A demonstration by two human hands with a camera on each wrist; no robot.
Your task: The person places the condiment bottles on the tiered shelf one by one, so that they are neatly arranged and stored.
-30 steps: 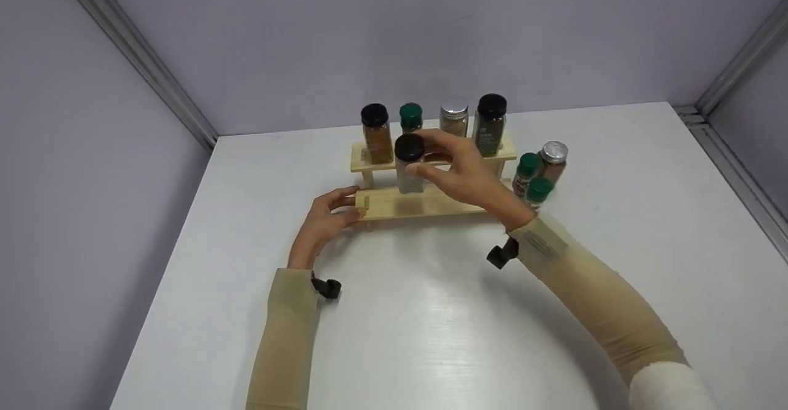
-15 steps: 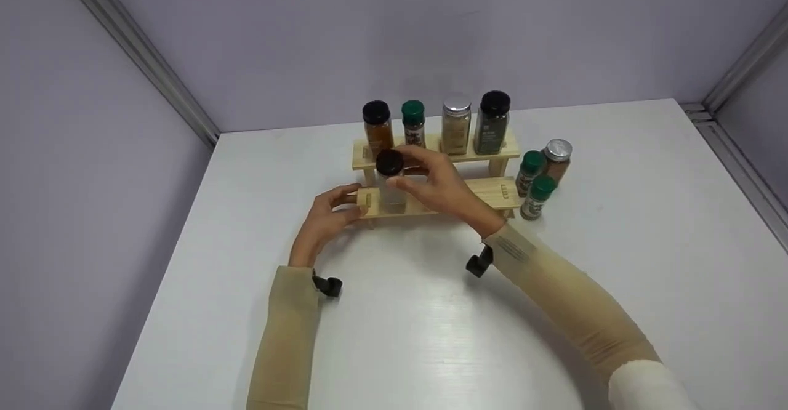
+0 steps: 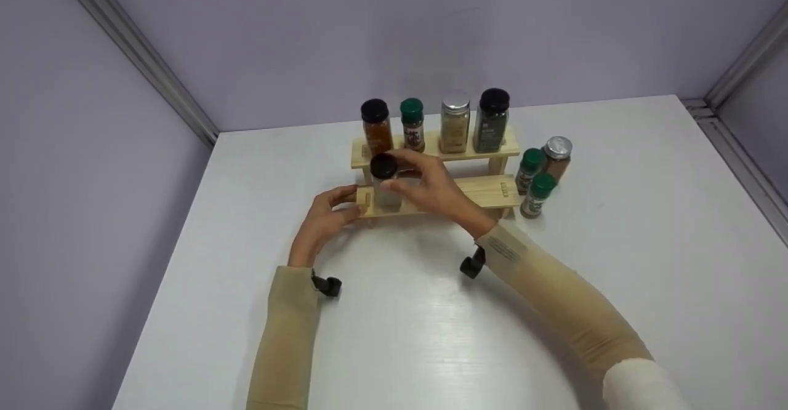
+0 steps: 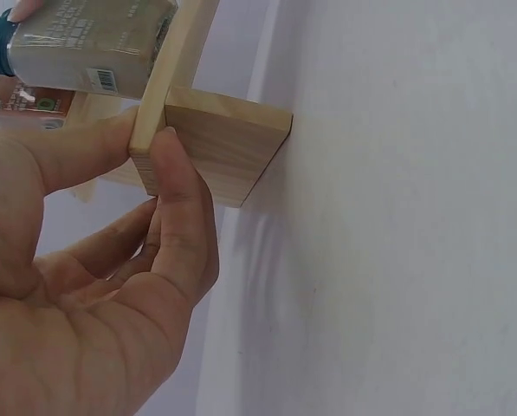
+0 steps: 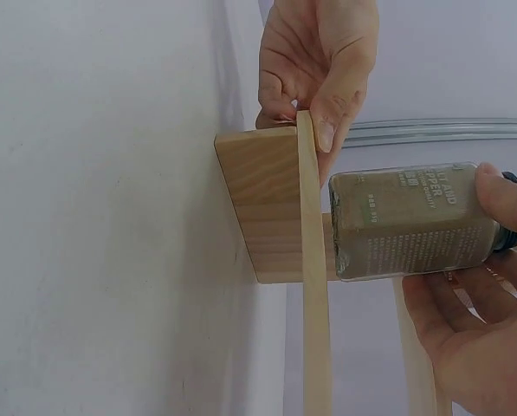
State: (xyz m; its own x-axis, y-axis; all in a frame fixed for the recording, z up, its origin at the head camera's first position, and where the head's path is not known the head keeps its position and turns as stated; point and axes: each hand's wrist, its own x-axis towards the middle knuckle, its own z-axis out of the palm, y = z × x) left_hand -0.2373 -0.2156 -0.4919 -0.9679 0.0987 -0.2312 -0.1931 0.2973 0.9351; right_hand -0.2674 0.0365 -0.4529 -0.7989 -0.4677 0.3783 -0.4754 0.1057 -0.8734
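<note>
My right hand (image 3: 434, 188) holds a clear spice jar (image 3: 389, 196) with a black cap, upright over the left end of a two-tier wooden spice rack's lower shelf (image 3: 489, 191). In the right wrist view, the thumb and fingers grip the jar (image 5: 414, 224) near its cap, and its base is at the shelf board (image 5: 313, 286). Whether base and board touch, I cannot tell. My left hand (image 3: 326, 218) pinches the left end of that shelf. The left wrist view has thumb and fingers of this hand (image 4: 111, 269) on the board's end (image 4: 145, 143).
On the upper shelf (image 3: 434, 144) stand an orange-brown jar (image 3: 377, 136), a green-capped jar (image 3: 413, 133), a silver-capped jar (image 3: 455, 130) and a dark jar (image 3: 491, 128). Right of the rack are two green-capped jars (image 3: 534, 204) and a silver-capped jar (image 3: 557, 160). A wall rises behind.
My right hand has carried the black-capped jar left and down, from above the lower shelf to its left end. The left hand has stayed on the shelf end.
</note>
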